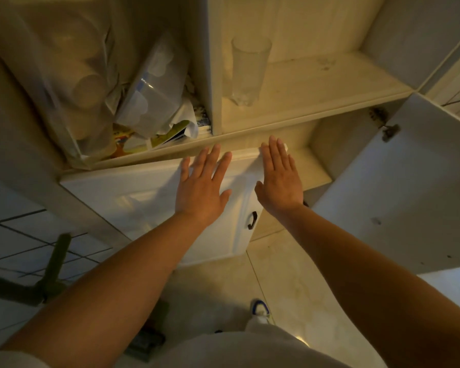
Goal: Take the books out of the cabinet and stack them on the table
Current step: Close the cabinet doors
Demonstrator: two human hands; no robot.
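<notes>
Books with colourful glossy covers [154, 139] are lying flat at 10 o'clock on the upper-left shelf, under crumpled clear plastic packaging [149, 83]. Left hand [202, 187] and right hand [279, 179] are reaching out, fingers straight, holding nothing. Next move, likely: lifting the packaging aside, then gripping the books.

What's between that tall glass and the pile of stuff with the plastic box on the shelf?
In the head view, an upright cabinet divider stands between the tall glass and the plastic box; each sits in its own compartment.
</notes>
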